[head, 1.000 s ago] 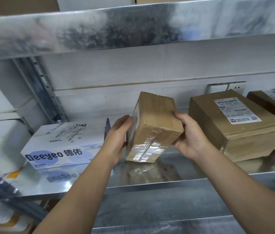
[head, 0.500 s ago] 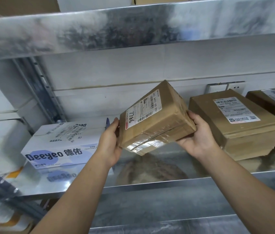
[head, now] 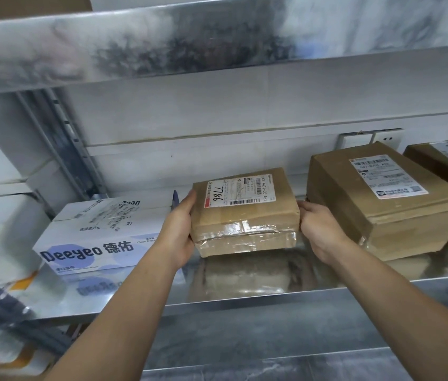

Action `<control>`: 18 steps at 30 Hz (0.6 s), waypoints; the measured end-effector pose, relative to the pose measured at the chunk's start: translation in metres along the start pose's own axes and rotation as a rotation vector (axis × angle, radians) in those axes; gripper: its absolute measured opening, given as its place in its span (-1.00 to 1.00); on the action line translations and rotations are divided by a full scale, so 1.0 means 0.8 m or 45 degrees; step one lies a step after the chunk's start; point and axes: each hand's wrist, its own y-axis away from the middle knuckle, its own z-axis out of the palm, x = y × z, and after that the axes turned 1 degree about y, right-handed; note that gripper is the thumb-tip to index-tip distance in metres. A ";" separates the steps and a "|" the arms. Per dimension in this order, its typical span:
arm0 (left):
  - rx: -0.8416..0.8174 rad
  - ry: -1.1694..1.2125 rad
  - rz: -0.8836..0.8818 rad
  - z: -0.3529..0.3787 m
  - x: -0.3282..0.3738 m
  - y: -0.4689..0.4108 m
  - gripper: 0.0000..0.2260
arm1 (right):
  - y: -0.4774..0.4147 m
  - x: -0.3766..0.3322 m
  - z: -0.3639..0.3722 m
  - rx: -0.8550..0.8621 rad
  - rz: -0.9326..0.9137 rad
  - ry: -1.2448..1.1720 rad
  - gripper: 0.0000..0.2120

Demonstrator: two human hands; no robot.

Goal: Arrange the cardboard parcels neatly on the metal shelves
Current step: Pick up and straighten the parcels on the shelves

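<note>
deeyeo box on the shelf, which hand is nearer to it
Left. The left hand grips the taped parcel on its left side, right beside the Deeyeo box; the right hand holds its far side.

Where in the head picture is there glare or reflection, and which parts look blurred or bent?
Head view: the metal shelf mirrors the small parcel and the white box. The clear tape on that parcel shines. Its label is sharp enough to read. The picture's left edge is smeared. The upper shelf shows mottled reflections and slants, probably from the wide-angle lens.
</note>
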 end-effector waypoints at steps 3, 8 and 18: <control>-0.006 -0.035 -0.008 0.002 0.001 -0.001 -0.29 | -0.003 -0.001 -0.005 -0.044 0.049 0.018 -0.76; -0.024 -0.150 -0.017 0.005 -0.006 -0.002 -0.73 | -0.001 -0.010 -0.008 -0.106 0.256 -0.107 -0.64; -0.002 -0.326 -0.064 0.002 -0.015 -0.013 -0.67 | 0.000 -0.032 -0.004 -0.206 0.353 0.078 -0.67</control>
